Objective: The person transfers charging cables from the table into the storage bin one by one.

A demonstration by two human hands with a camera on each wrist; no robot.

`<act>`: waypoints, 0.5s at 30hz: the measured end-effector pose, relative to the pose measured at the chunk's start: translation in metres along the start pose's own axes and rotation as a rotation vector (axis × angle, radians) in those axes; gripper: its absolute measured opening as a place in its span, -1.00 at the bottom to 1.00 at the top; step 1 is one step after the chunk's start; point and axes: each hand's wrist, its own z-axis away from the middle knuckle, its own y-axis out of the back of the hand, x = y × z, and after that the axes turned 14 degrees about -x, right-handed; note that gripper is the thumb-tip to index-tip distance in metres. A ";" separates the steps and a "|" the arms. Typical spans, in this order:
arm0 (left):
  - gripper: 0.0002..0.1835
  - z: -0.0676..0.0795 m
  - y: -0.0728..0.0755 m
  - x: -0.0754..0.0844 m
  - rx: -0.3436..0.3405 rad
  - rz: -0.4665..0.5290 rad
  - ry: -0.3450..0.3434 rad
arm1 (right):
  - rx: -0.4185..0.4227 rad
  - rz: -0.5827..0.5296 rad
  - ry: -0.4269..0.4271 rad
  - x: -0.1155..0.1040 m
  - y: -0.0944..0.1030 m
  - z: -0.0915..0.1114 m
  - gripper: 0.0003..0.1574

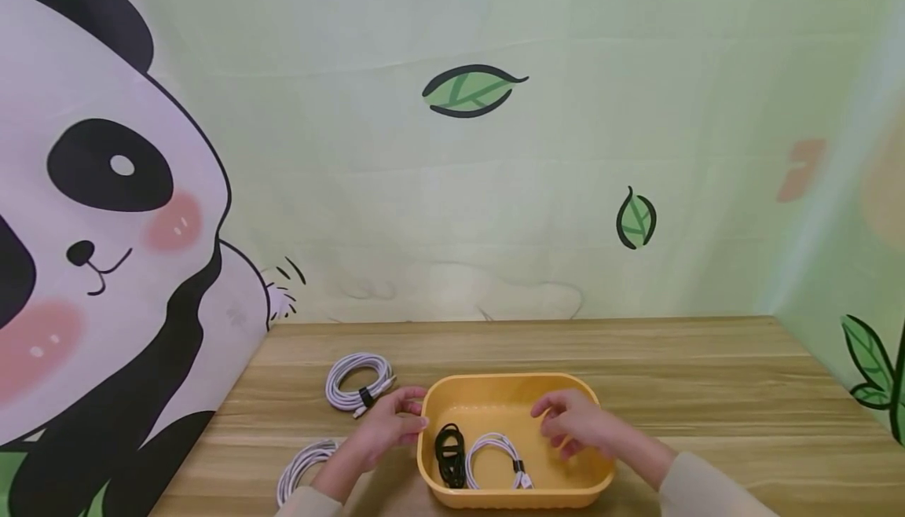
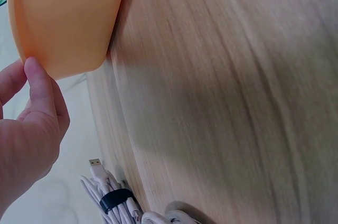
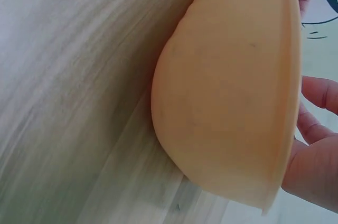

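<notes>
A yellow plastic basket (image 1: 523,497) stands on the wooden table. Inside it lie a bundled black cable (image 1: 450,458) and a coiled white cable (image 1: 488,440) with a black strap. My left hand (image 1: 385,427) touches the basket's left rim with its fingertips; in the left wrist view the thumb (image 2: 39,84) meets the wall near the rim. Over the basket's right half is my right hand (image 1: 576,420), its fingers loosely bent and nothing visible in them. The right wrist view shows the fingers (image 3: 319,94) partly behind the basket wall (image 3: 227,86).
A strapped white cable coil (image 1: 342,403) lies behind and left of my left hand. Another white coil (image 1: 293,474) lies nearer, partly hidden by the left forearm. Behind the table (image 1: 707,368) hangs a pale green backdrop (image 1: 339,187) with a panda picture.
</notes>
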 end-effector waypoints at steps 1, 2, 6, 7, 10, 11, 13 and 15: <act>-0.46 0.000 0.000 0.000 -0.001 0.001 0.001 | -0.008 -0.003 0.005 0.000 0.001 0.001 -0.58; -0.46 0.000 0.000 0.000 -0.002 0.002 0.002 | -0.016 -0.007 0.011 0.000 0.003 0.002 -0.58; -0.46 0.000 0.000 0.000 0.001 0.003 0.005 | -0.046 -0.009 0.030 0.000 0.008 0.007 -0.58; -0.46 -0.001 0.000 0.000 0.001 0.003 0.004 | -0.052 -0.008 0.031 -0.001 0.009 0.008 -0.58; -0.45 -0.001 0.000 -0.001 0.001 0.002 0.002 | -0.062 0.001 0.030 -0.002 0.013 0.012 -0.58; -0.45 -0.001 0.000 -0.001 0.000 0.003 0.001 | -0.063 0.004 0.028 -0.002 0.014 0.013 -0.57; -0.45 -0.001 0.000 -0.001 -0.003 0.003 0.000 | -0.069 0.011 0.024 -0.003 0.017 0.015 -0.56; -0.46 -0.001 0.000 -0.001 -0.004 0.002 0.001 | -0.078 0.021 0.028 -0.004 0.019 0.018 -0.55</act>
